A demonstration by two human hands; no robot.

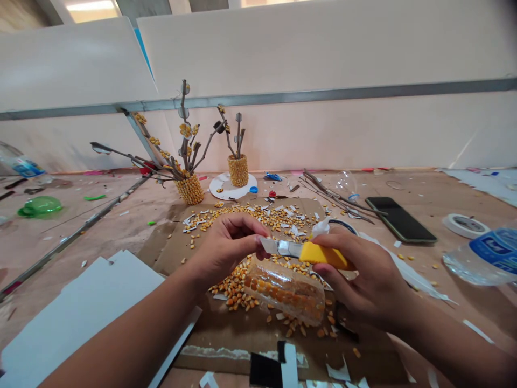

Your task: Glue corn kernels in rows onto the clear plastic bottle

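Observation:
My right hand [359, 269] grips the yellow handle of a utility knife [325, 254], its blade pointing left. At the blade's tip, the fingers of my left hand [232, 242] are pinched together; whatever is between them is too small or hidden to name. Below the knife a clear plastic cylinder [288, 291], with a row of corn kernels along it, lies on its side. Loose corn kernels [238, 291] spread around it over a cardboard sheet [226, 337], mixed with white scraps.
Two kernel-covered pots [189, 189] with twigs stand at the back, one on a white disc [218, 186]. To the right are a phone [398, 218], a tape roll [466, 225], a plastic bottle [487, 257] and bare twigs [335, 196]. White board [81, 318] lies left.

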